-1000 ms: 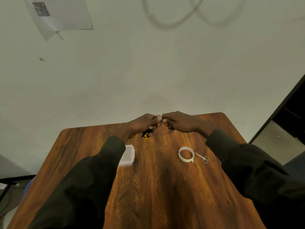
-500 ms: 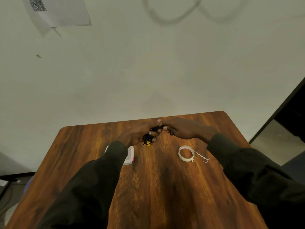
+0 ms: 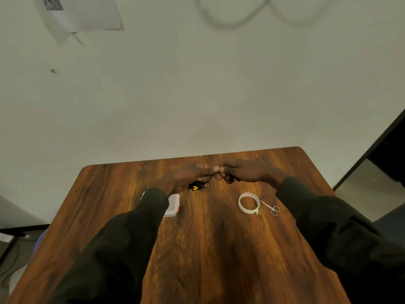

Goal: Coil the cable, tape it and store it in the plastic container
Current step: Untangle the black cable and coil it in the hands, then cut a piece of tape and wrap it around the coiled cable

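Wooden desk [image 3: 208, 249]: left hand [image 3: 188, 176] and right hand [image 3: 245, 172], fingers pinched on black cable [image 3: 196, 187]; plastic container [image 3: 173, 205], tape roll [image 3: 248, 202], scissors [image 3: 270, 207] lying near.

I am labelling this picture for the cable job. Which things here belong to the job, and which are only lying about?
Belongs to the job:
cable, held by left hand and right hand
tape roll
scissors
plastic container

Only lying about:
paper sheet on the wall
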